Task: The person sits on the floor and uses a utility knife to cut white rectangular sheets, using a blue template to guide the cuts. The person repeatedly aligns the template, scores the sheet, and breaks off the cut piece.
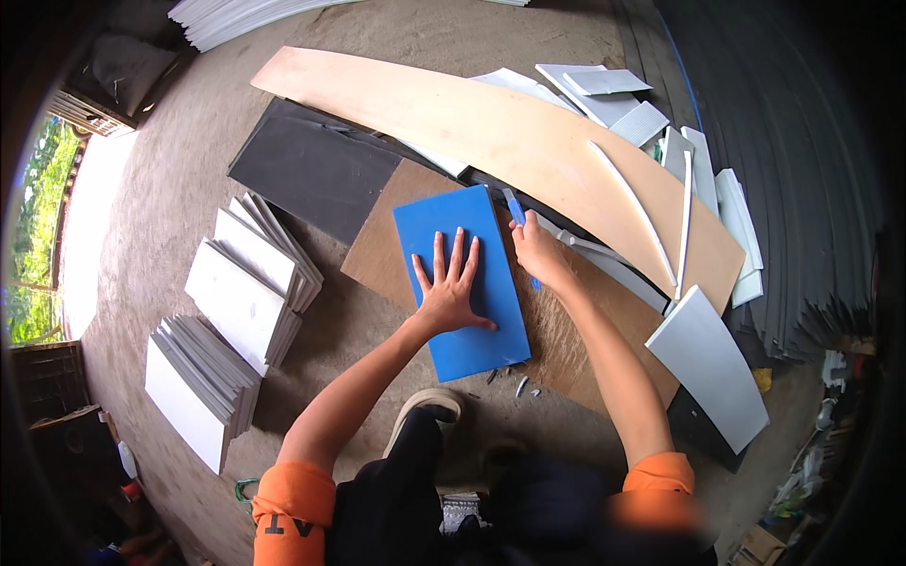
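My left hand (451,294) lies flat, fingers spread, on a blue rectangular panel (495,335). The panel rests on a scuffed brown board (576,351). Along the panel's right edge, my right hand (540,253) is closed around a blue utility knife (512,206). One end of the knife sticks out above the fist and a blue part shows below it. I cannot make out whether its blade touches anything. Small dark and white offcuts (521,387) lie by the panel's near edge.
Stacks of white panels (241,292) stand on the concrete floor at left. A long, curved tan board (425,113) spans the far side, bearing thin white strips (685,222). White offcuts (604,94) lie behind it; a pale panel (710,363) sits at right. Dark sheets (793,170) fill the far right.
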Tool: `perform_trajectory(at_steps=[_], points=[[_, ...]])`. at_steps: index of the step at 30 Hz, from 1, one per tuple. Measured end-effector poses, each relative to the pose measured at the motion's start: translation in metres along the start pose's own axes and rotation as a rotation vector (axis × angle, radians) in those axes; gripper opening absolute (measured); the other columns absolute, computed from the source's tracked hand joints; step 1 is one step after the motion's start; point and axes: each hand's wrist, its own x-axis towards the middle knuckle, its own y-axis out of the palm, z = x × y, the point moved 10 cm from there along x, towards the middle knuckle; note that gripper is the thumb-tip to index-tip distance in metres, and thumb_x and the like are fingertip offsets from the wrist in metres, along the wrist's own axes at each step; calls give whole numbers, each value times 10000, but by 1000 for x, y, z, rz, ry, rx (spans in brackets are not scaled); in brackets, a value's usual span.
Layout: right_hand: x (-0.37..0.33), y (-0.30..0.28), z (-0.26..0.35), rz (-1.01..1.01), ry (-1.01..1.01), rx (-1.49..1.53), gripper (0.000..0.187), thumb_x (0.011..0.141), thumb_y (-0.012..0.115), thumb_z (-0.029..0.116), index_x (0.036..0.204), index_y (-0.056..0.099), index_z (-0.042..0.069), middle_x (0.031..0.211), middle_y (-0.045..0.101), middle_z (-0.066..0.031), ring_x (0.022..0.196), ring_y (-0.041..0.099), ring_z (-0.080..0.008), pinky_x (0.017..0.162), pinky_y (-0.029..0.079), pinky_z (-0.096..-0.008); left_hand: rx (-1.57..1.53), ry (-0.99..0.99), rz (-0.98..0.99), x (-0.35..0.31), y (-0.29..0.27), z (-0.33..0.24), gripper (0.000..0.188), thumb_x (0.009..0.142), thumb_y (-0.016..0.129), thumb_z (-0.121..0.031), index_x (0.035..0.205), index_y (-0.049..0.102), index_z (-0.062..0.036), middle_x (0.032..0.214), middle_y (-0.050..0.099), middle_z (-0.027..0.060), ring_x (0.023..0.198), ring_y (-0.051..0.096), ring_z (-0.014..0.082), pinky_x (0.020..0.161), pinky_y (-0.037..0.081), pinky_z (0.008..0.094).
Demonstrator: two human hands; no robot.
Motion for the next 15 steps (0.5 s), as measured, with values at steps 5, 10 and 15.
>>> perform_trajectory(at_steps=[5,10,15], points=[[23,2,37,62,-32,-92,352,849,366,235,994,344,-85,848,547,-312,813,547,-438,721,450,-483,23,-38,64,0,0,0,1331,361,748,-566,1360,-13,-126,1408,-73,143,1268,-154,371,901,-57,657],[19,1,51,78,6,-174,363,854,359,235,1021,379,-86,841,542,-325,827,549,-416,726,447,-480,-4,-37,59,-1,0,0,1334,360,747,-569,1359,-11,-117,1407,-70,147,1267,-154,373,894,-66,659],[28,-1,56,29,-24,-323,361,859,364,241,979,476,-81,856,571,-281,861,557,-395,745,454,-459,-3,-49,48,-1,-2,-1,1319,363,758,-545,1361,5,-124,1412,-56,130,1273,-146,362,899,-70,654]])
